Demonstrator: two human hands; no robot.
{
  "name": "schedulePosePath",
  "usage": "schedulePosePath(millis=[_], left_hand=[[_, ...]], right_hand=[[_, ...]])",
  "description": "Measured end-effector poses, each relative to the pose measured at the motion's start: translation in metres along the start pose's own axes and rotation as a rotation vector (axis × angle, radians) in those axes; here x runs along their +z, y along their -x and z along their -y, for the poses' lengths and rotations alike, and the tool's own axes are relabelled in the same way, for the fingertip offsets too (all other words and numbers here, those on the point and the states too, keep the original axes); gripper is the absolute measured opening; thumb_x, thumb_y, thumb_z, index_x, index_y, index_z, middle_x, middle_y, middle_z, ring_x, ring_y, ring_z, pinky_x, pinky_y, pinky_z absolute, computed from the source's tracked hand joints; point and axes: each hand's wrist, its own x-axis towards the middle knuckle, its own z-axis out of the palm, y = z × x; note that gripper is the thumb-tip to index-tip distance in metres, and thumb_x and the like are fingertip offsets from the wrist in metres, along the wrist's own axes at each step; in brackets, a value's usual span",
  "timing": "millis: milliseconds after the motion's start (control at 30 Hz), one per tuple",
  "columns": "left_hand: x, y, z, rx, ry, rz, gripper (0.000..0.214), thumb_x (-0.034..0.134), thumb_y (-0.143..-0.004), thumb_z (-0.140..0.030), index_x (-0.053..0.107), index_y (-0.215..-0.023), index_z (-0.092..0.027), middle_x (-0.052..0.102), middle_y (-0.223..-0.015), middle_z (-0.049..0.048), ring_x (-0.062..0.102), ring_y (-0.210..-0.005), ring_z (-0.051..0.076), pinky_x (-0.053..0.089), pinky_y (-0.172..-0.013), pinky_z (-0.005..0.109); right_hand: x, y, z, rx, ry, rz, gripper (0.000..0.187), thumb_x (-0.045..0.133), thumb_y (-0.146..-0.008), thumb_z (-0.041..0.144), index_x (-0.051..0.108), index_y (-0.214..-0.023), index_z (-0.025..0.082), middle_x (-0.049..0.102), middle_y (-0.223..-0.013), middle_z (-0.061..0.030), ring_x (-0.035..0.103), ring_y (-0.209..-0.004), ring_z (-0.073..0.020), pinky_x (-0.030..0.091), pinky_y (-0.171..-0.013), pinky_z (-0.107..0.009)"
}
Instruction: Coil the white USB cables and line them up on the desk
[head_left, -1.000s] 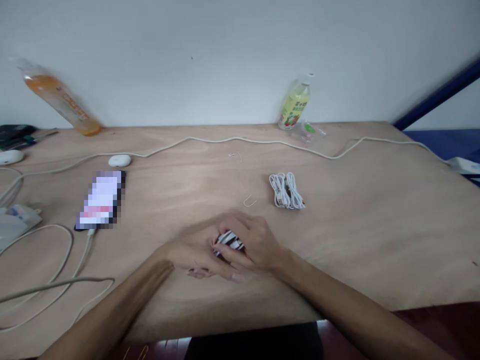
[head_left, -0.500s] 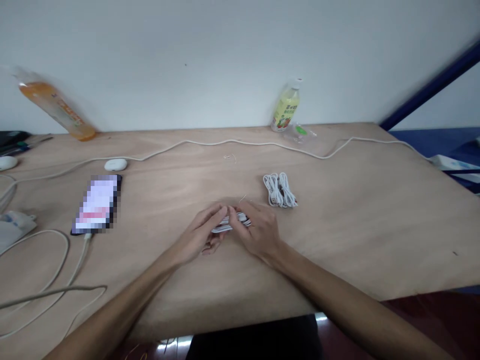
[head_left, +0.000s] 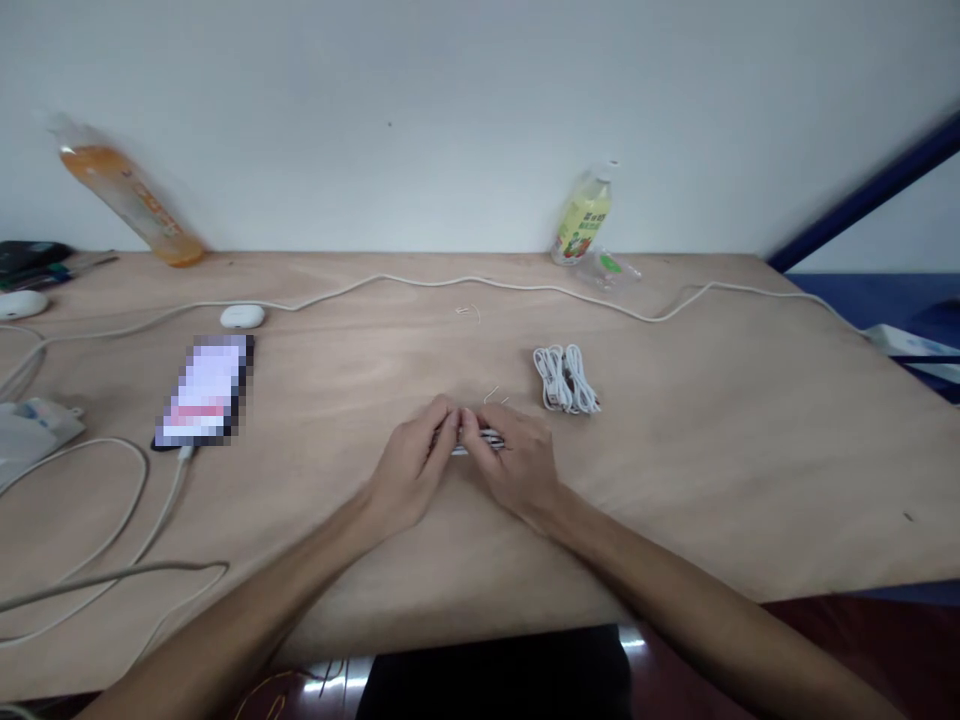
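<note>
Between my two hands is a folded white cable [head_left: 491, 439], mostly covered by fingers and thumbs. My left hand [head_left: 415, 458] closes on its left end, thumb pointing up toward the other thumb. On the right part of the same cable, my right hand [head_left: 517, 455] is closed, with its thumb along the top. A thin white tie [head_left: 491, 395] sticks out just beyond my right fingers. To the right of my hands lie bundled white cables [head_left: 566, 380] side by side on the wooden table [head_left: 720, 430].
A phone [head_left: 202, 390] with a plugged-in cable lies at left, near a white earbud case [head_left: 242, 316]. An orange bottle [head_left: 135, 205] and a yellow bottle [head_left: 583, 215] lean on the wall. A long cord [head_left: 517, 288] crosses the back; small wire scraps [head_left: 469, 312] lie before it.
My left hand has turned inward and its fingers have curled further over the cable, hiding more of it. Both thumbs are now close together. The whole view has shifted slightly.
</note>
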Motion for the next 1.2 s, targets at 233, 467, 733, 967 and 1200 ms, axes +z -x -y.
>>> schedulePosePath(millis=[233, 467, 733, 967, 1200], left_hand=[[-0.007, -0.003, 0.012, 0.408, -0.471, -0.087, 0.035, 0.042, -0.112, -0.031, 0.061, -0.083, -0.023, 0.060, -0.076, 0.0034, 0.055, -0.070, 0.020, 0.050, -0.069, 0.033], [-0.003, -0.002, 0.014, 0.298, -0.472, -0.167, 0.048, 0.034, -0.116, -0.039, 0.054, -0.075, -0.024, 0.052, -0.066, 0.0003, 0.047, -0.060, 0.018, 0.043, -0.062, 0.032], [-0.003, -0.001, 0.011, 0.319, -0.466, -0.109, 0.053, 0.032, -0.117, -0.041, 0.060, -0.076, -0.022, 0.059, -0.069, 0.0028, 0.053, -0.063, 0.017, 0.045, -0.062, 0.030], [-0.003, -0.001, 0.018, 0.360, -0.567, -0.077, 0.048, 0.040, -0.116, -0.039, 0.067, -0.080, -0.021, 0.060, -0.073, 0.0052, 0.054, -0.067, 0.019, 0.046, -0.062, 0.029], [-0.001, -0.002, 0.018, 0.221, -0.416, -0.106, 0.051, 0.034, -0.116, -0.045, 0.064, -0.082, -0.022, 0.067, -0.078, 0.0067, 0.061, -0.072, 0.022, 0.051, -0.069, 0.034]], right_hand=[[-0.001, -0.006, 0.008, 0.313, -0.332, 0.201, 0.044, 0.044, -0.104, 0.038, 0.038, -0.062, 0.025, 0.039, -0.056, 0.0039, 0.038, -0.054, -0.0135, 0.030, -0.053, -0.029], [-0.002, 0.001, 0.012, 0.153, -0.224, 0.116, 0.041, 0.047, -0.108, 0.034, 0.042, -0.068, 0.026, 0.050, -0.063, 0.0017, 0.046, -0.059, -0.0157, 0.037, -0.061, -0.031], [0.002, 0.003, 0.006, 0.081, -0.116, 0.064, 0.050, 0.045, -0.112, 0.036, 0.051, -0.064, 0.025, 0.050, -0.055, 0.0018, 0.040, -0.051, -0.0151, 0.038, -0.057, -0.032], [0.000, 0.000, 0.009, 0.322, -0.363, 0.199, 0.059, 0.044, -0.111, 0.052, 0.047, -0.060, 0.024, 0.051, -0.054, 0.0017, 0.045, -0.052, -0.0146, 0.035, -0.052, -0.029], [0.003, 0.003, 0.005, -0.011, -0.068, 0.084, 0.047, 0.044, -0.114, 0.032, 0.062, -0.072, 0.023, 0.061, -0.068, -0.0017, 0.052, -0.059, -0.0170, 0.041, -0.060, -0.031]])
